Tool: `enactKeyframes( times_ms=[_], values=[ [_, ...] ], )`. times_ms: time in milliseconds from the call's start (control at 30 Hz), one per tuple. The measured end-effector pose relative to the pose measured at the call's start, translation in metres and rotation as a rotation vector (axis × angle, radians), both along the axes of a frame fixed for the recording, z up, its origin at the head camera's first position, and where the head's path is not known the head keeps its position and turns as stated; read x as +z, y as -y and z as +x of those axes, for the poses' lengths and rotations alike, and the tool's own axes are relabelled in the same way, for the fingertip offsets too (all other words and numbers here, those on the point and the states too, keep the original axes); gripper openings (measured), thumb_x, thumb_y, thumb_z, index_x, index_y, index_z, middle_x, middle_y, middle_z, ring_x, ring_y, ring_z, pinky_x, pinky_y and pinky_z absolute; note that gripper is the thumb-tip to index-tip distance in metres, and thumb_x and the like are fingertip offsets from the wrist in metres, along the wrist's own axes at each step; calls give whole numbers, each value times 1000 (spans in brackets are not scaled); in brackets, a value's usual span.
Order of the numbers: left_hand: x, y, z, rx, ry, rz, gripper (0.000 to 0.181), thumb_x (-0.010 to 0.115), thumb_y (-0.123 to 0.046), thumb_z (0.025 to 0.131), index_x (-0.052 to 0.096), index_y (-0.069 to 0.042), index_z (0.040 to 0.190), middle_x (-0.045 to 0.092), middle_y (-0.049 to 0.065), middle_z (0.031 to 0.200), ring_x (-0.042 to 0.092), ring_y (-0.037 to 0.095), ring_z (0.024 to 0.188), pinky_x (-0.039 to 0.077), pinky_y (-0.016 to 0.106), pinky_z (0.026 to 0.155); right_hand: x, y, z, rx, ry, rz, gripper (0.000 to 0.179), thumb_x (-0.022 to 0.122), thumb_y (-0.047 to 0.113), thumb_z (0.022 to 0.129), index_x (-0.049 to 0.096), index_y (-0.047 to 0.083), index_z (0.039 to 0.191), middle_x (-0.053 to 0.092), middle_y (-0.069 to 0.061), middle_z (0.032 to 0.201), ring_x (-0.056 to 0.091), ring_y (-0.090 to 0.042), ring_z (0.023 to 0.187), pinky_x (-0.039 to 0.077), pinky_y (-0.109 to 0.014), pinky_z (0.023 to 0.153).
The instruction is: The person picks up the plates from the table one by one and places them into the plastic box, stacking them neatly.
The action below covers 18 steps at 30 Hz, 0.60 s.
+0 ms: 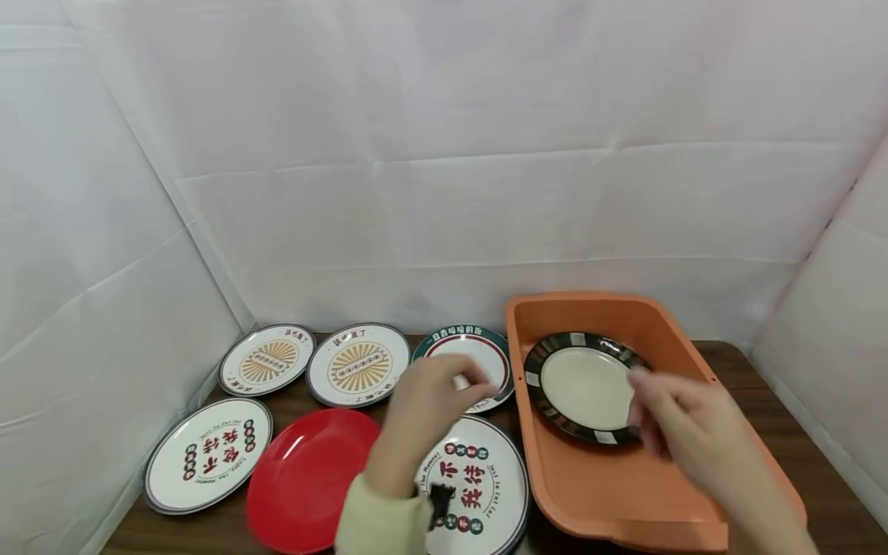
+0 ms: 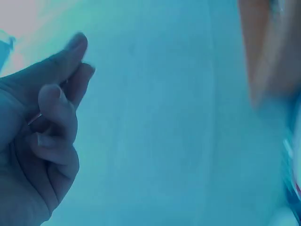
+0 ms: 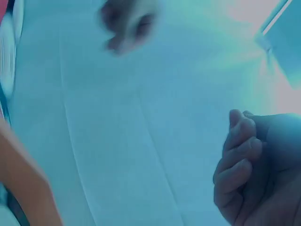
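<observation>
My left hand [image 1: 433, 397] is over the plates in the middle, its fingers loosely curled and holding nothing. Below it lie a green-rimmed plate [image 1: 501, 347] and a white plate [image 1: 502, 462] with red characters. Thumb and index of the left hand [image 2: 56, 108] come close together in the left wrist view. My right hand [image 1: 687, 424], blurred, hovers over the orange basin [image 1: 631, 493], its loosely bent fingers overlapping the rim of a black-rimmed plate [image 1: 583, 385] lying inside. Nothing shows between the fingers of the right hand [image 3: 249, 169] in the right wrist view.
A red plate [image 1: 312, 478] lies left of centre, with another red-lettered white plate [image 1: 208, 455] beside it. Two plates with yellow sunburst prints [image 1: 358, 365] lie at the back left. White cloth [image 1: 388, 216] encloses the wooden table [image 1: 735, 378].
</observation>
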<state>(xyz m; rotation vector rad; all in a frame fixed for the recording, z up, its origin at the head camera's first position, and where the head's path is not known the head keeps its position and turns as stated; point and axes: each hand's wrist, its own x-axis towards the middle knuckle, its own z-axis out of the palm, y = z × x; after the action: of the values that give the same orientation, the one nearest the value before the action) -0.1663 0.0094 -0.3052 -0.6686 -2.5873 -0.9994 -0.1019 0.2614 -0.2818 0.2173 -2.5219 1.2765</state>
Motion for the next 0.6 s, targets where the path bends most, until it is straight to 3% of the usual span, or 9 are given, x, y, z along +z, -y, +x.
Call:
enactKeyframes(
  times_ms=[133,267,333,400,500,600],
  values=[
    [-40,40,10,155,237,114,10,72,-30,80,70,-20,78,57,-11,60,51,6,47,43,25,50,-27,15,23,3,199,-154,43,38,29,101,59,2,75,49,-6,52,46,-19,44,42,-30,42],
    [-72,61,12,211,428,156,15,69,-30,83,71,-15,83,60,-4,64,56,13,51,46,28,53,-57,30,27,19,229,-250,39,35,25,102,60,-2,86,49,-6,53,46,-19,44,42,-30,41],
    [-83,68,13,213,467,138,19,66,-31,85,72,-12,87,61,-3,65,56,13,54,46,28,57,-72,39,30,31,227,-263,35,36,21,102,60,-1,89,49,-4,52,46,-17,41,42,-29,39],
    [-91,74,14,215,492,127,21,64,-30,87,71,-10,90,61,-1,65,56,13,57,47,30,62,-86,47,35,39,287,-261,32,38,19,101,60,-1,91,50,-2,52,46,-14,41,41,-27,39],
    [-98,81,13,226,509,141,22,61,-26,89,69,-8,99,62,-2,69,57,12,63,50,32,68,-105,56,38,29,391,-205,28,42,18,100,62,2,92,51,0,54,46,-10,44,42,-24,44],
    [-100,84,9,224,492,177,24,60,-23,91,66,-7,108,66,1,83,61,15,76,51,36,75,-122,57,36,47,431,-115,23,46,18,97,64,4,92,50,1,58,46,-7,50,40,-22,48]
  ],
)
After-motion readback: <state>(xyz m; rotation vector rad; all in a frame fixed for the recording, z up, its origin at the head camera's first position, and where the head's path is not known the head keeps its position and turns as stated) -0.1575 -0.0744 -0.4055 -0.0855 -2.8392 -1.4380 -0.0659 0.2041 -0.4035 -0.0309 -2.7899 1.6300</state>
